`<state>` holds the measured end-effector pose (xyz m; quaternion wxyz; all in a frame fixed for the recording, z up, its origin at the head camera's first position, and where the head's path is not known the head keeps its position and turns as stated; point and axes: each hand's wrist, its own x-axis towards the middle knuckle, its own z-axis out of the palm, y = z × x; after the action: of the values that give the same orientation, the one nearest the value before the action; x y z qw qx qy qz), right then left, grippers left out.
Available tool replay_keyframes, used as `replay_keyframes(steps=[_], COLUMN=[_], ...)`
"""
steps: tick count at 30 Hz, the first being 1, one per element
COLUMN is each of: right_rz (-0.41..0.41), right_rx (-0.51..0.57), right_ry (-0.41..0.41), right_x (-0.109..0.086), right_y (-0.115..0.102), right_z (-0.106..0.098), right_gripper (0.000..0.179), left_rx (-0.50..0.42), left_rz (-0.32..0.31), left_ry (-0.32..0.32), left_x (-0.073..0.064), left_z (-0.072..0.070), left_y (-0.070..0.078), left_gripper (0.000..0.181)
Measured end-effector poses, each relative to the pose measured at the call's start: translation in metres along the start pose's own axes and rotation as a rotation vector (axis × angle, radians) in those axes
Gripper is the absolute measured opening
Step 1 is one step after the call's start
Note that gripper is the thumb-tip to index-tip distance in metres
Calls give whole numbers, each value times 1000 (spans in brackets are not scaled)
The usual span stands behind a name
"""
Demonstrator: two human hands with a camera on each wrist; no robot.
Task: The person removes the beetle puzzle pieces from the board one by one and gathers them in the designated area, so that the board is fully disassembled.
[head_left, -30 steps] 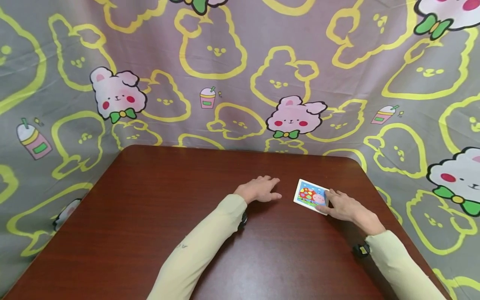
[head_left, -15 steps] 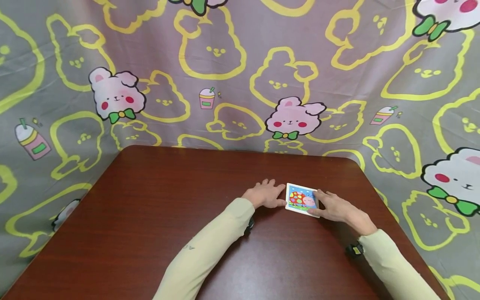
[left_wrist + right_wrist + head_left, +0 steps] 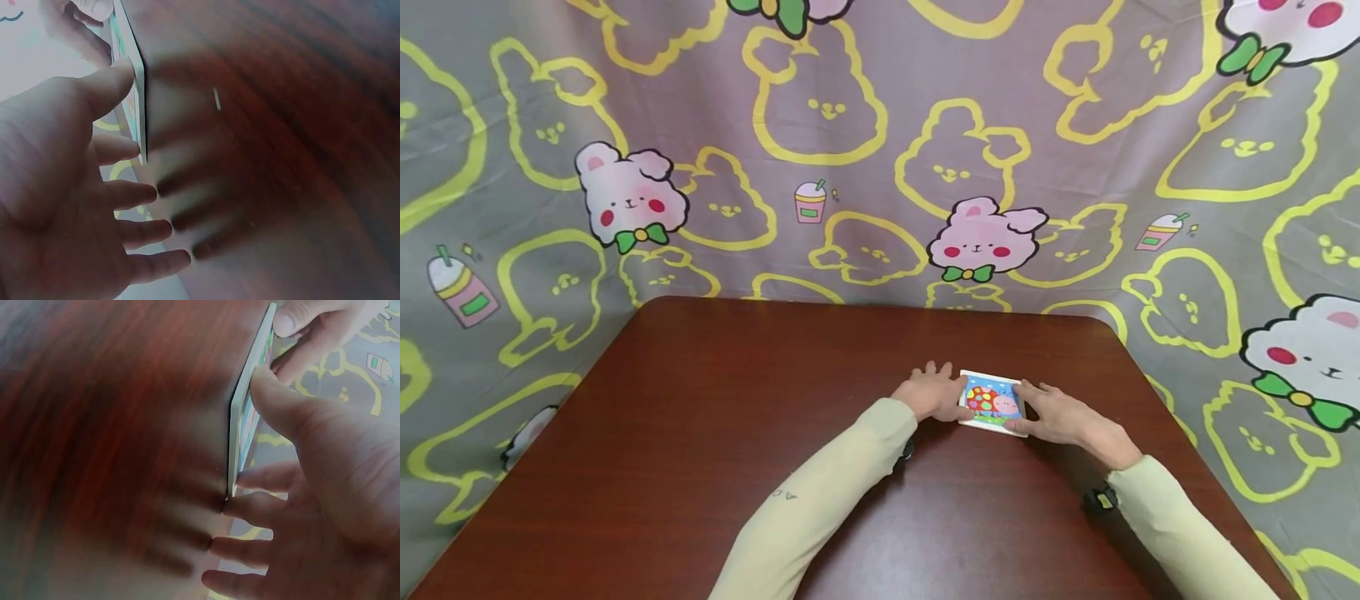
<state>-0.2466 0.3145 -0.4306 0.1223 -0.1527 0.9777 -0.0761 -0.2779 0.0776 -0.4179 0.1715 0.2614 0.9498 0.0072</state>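
Observation:
A thin square picture board [image 3: 991, 402] with a white border and a spotted cartoon ladybug lies flat on the brown table. My left hand [image 3: 931, 393] is at its left side, thumb on the near left edge and the other fingers spread out straight. On the opposite side, my right hand [image 3: 1062, 417] touches the right edge with thumb and index finger. In the left wrist view, the thumb of the left hand [image 3: 56, 169] rests on the board's rim [image 3: 140, 94]. The right wrist view shows the right hand [image 3: 331, 494] with its thumb on the board's face and its other fingers extended.
The dark brown table [image 3: 700, 400] stretches around the board, mostly to the left. A grey curtain [image 3: 865, 125] with yellow bear outlines and pink bunnies hangs behind and beside the table. A black camera band [image 3: 1101, 498] sits on the right wrist.
The board has slid left across the table along with my right hand. My left hand has shifted slightly right and now meets the board's left edge.

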Motion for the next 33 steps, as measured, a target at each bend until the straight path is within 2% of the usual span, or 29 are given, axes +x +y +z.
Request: replay_keyframes(steps=[5,12,25,33], right_rz=[-42,-33,-67,-100], right_rx=[39,70,43,42], right_ry=[17,-11,-6,-5], right_x=[-4,-6,4,10], right_y=[1,0,-5,-14], right_z=[-3,-6,-2,-2], right_gripper=[76,80,83,82], left_rx=[4,-18,-41,1], left_rz=[6,7,-15,-25], left_ry=[-5,-19,-39,-22], left_x=[-2,-4,-12,-16], left_z=[0,-1,-1,2], left_y=[-2,-7,-18,-26], left_gripper=[73,74,76,78])
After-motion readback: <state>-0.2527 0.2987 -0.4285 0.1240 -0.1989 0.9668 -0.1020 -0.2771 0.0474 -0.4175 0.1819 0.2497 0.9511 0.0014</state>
